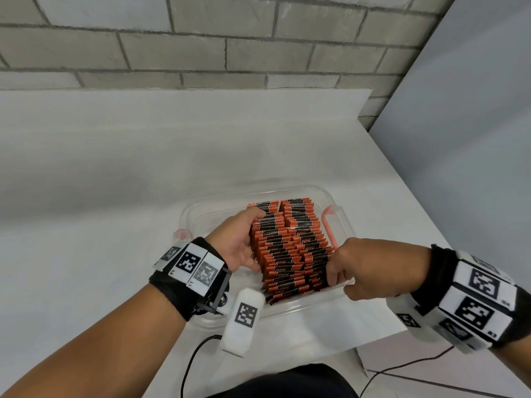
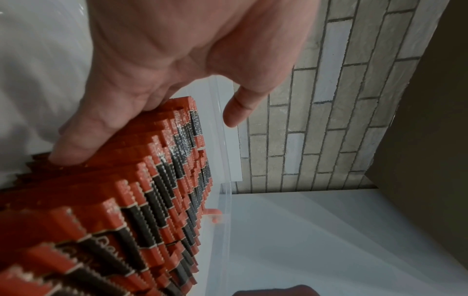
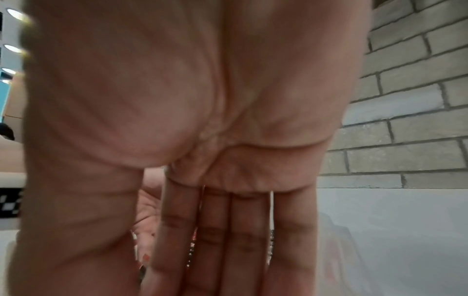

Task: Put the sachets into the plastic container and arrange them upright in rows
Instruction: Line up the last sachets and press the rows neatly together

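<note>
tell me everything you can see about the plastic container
The plastic container is a clear, rounded-corner rectangular tub with orange latch clips on its left and right sides. It sits on the white table, near its front edge. Orange-and-black sachets stand inside in two packed rows, leaving bare floor along the left. The left hand reaches inside, pressing the sachets' left side; the right hand presses their right side at the front-right rim.
</note>
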Demonstrator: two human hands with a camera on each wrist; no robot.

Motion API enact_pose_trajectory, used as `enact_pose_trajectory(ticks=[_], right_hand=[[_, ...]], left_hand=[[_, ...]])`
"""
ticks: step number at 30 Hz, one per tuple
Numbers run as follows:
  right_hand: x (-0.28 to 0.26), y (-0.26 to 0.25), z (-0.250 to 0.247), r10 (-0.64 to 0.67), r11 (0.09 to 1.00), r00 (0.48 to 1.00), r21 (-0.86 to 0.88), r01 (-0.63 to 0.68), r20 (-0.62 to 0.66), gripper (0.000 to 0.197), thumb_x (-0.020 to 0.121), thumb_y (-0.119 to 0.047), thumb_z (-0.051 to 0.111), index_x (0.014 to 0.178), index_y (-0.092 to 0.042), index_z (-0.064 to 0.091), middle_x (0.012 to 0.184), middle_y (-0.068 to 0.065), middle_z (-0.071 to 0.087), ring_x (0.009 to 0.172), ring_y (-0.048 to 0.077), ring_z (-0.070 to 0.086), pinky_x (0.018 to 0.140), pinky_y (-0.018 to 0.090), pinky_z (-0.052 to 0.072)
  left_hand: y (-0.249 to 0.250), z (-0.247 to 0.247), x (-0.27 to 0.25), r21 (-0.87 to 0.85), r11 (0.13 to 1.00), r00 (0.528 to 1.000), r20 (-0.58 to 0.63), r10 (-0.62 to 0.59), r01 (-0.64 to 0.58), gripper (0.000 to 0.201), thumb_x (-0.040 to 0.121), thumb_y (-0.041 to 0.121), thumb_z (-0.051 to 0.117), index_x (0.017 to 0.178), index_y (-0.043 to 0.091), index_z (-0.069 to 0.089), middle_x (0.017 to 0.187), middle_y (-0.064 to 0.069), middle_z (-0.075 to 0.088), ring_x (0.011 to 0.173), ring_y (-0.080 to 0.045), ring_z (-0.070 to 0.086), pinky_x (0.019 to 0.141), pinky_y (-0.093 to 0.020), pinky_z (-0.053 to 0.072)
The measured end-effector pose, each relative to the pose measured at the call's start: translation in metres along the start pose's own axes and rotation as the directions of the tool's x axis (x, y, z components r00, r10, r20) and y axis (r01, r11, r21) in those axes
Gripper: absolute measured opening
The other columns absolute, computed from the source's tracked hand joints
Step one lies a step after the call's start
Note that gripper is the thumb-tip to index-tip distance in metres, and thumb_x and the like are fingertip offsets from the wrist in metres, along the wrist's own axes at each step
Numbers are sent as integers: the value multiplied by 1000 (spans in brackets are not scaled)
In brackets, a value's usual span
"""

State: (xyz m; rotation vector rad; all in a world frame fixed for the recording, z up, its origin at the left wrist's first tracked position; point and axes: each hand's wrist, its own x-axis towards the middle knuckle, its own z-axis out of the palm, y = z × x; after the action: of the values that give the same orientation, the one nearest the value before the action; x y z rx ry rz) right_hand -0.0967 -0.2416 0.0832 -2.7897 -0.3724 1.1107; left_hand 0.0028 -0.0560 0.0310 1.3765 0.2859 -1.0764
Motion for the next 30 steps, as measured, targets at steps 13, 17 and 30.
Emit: enact_pose_trajectory(ticks=[13, 17, 30], right_hand=[[7, -3, 8, 15, 999, 997, -32, -12, 81, 25, 80, -19, 58, 103, -18, 69, 90, 0, 68, 74, 18, 60, 65, 27, 50], [9, -4, 12, 33, 995, 997, -92, -26, 75, 22, 80, -20, 55, 97, -10, 65, 87, 6, 65, 65, 17, 52, 61, 29, 47], [27, -8, -16, 522, 660, 829, 711, -242, -202, 63, 91, -44, 55, 144, -16, 34, 139, 1, 47, 106, 18, 60, 85, 33, 52]], left_hand=[[-1, -2, 2, -16, 1000, 1000, -6, 3, -3, 19, 96, 29, 47, 85, 14, 52, 55, -1, 63, 59, -21, 61, 77, -44, 50], [-2, -1, 4, -36, 999, 1000, 6, -4, 4, 20, 97, 29, 46, 87, 13, 53, 53, -2, 65, 65, -23, 60, 87, -49, 46], [1, -1, 7, -92, 996, 999, -46, -21, 17, 25, 94, 35, 45, 77, 16, 46, 68, -4, 54, 75, -21, 51, 85, -41, 38]])
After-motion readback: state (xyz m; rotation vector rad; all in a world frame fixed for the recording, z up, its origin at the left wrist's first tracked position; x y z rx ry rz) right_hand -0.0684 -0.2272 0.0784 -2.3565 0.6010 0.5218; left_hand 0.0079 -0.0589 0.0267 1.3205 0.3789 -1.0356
